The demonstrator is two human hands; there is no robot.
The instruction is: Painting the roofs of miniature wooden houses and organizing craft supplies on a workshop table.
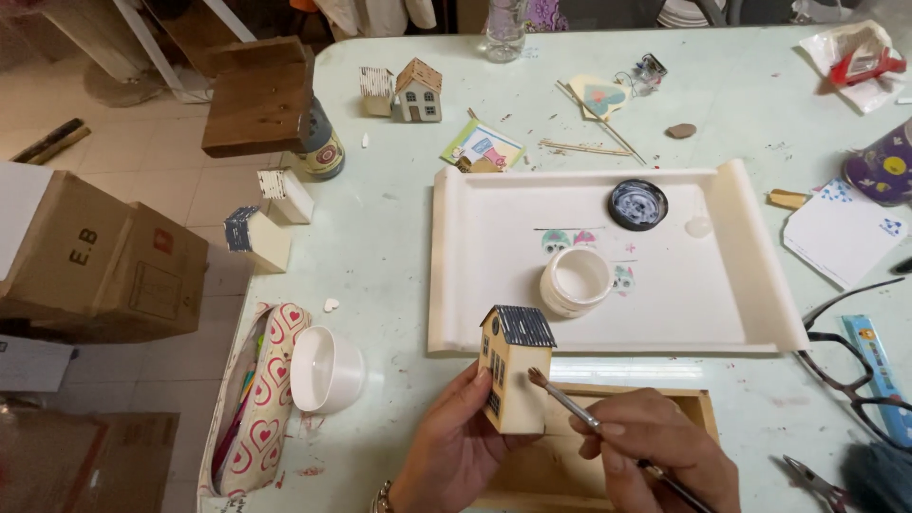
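Note:
My left hand holds a small wooden house, cream-walled with a dark blue striped roof, upright over the table's near edge. My right hand grips a thin paintbrush; its bristle tip touches the house's right wall. Just beyond the house, an open white jar stands on a white tray, with the jar's dark lid farther back. A wooden box lies under my hands.
A white bowl and heart-patterned pencil case sit at left. More small houses stand on the table. Glasses, pliers, paper and a purple cup are at right. Cardboard boxes are on the floor.

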